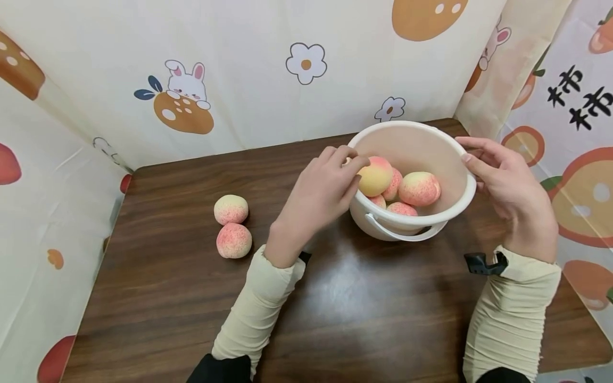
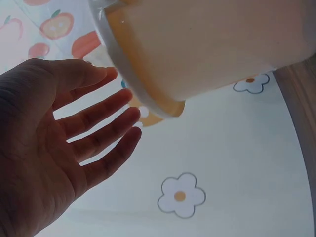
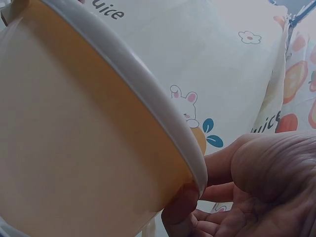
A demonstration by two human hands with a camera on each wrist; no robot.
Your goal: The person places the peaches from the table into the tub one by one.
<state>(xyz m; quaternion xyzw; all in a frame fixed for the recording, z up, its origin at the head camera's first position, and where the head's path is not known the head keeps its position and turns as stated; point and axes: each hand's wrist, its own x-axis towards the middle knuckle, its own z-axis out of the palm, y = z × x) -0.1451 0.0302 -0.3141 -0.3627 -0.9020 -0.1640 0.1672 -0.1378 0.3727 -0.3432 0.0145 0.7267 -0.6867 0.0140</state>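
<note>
A white bucket stands tilted at the table's right, its mouth turned partly toward the head camera. Several pink-and-yellow peaches lie inside it. My right hand pinches the bucket's right rim, thumb and fingers on either side in the right wrist view. At the left rim, my left hand hovers with bent, spread fingers beside a yellowish peach. The left wrist view shows this palm holding nothing, fingertips close to the rim; whether they touch it I cannot tell.
Two more peaches, a pale one and a pinker one, sit together on the brown wooden table, left of my left arm. Printed curtains rise along the back and both sides. A bucket handle hangs at the front.
</note>
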